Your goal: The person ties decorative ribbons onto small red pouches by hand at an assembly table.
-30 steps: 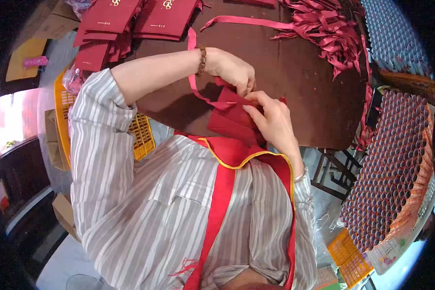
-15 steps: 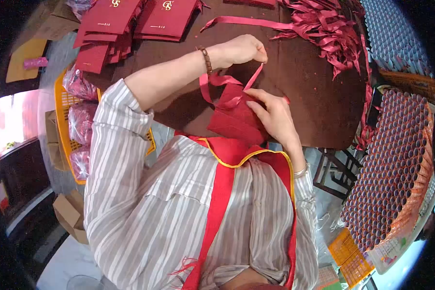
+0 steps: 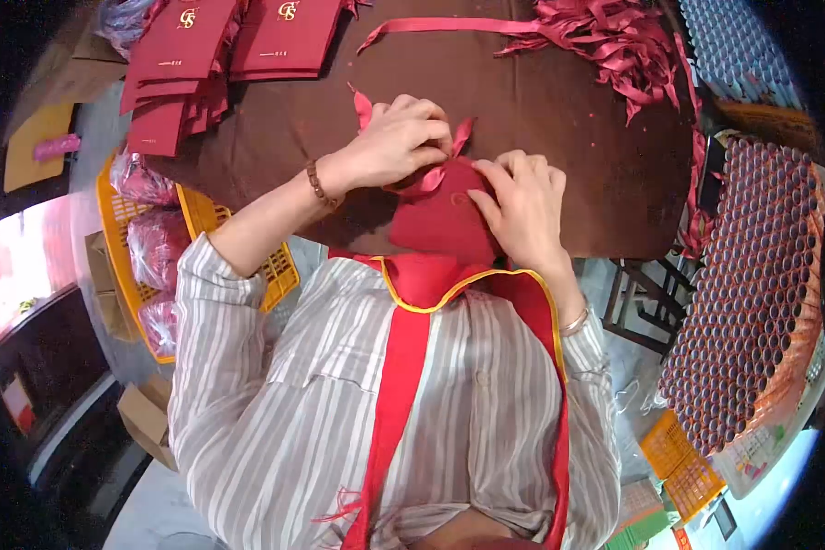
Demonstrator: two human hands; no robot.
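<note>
In front of my chest, at the table's near edge, is what looks like a red gift bag [image 3: 445,215] with faint gold print. A pink-red satin ribbon [image 3: 463,137] is at its top edge, with one end sticking up and another loop lying against the front. My left hand [image 3: 401,142], with a beaded bracelet at the wrist, has its fingers curled closed on the ribbon; the fingertips are partly hidden. My right hand [image 3: 525,197] grips the bag's upper right edge, thumb on the front face and fingers bent behind.
Stacks of flat red pieces with gold letters [image 3: 179,41] lie at the table's far left. A heap of cut ribbons [image 3: 605,46] sits far right on the brown table [image 3: 376,60]. Yellow crates [image 3: 119,215] with wrapped bundles stand left; rows of small round-topped items [image 3: 742,275] fill the right.
My left hand has come down and left from pulling a ribbon end up, and now closes near the bag's top. The bag has turned and shows its gold print. My right hand stays on it.
</note>
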